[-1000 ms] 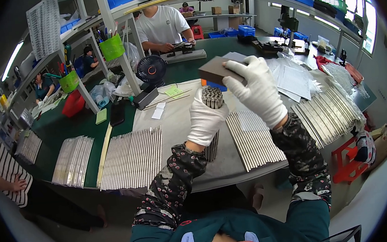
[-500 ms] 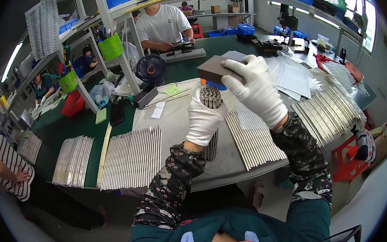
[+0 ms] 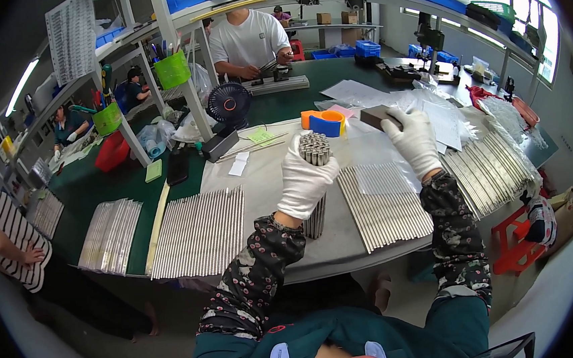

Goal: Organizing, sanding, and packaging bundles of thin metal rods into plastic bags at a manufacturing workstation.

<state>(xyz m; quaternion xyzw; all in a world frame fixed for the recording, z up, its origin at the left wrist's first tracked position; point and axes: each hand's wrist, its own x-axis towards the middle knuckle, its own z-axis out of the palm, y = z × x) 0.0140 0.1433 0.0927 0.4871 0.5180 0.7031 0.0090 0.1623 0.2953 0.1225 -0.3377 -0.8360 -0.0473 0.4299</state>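
My gloved left hand is wrapped round a thick bundle of metal rods, which stands upright near the table's front edge. The rod ends show above the fist, and the lower part of the bundle comes out beneath it. My gloved right hand grips a dark grey-brown block low over the right of the table, apart from the bundle. Whether the block touches the surface I cannot tell. A clear plastic bag lies beside it, partly over a row of rods. Another row of rods lies left of the bundle.
Orange and blue tape rolls sit behind the bundle. Wrapped rods lie at far right, more at far left. A small fan and a phone stand back left. A person in white works across the table.
My right hand has carried the block from above the bundle to the right and down, bringing the tape rolls into view. My left hand still holds the rods upright.
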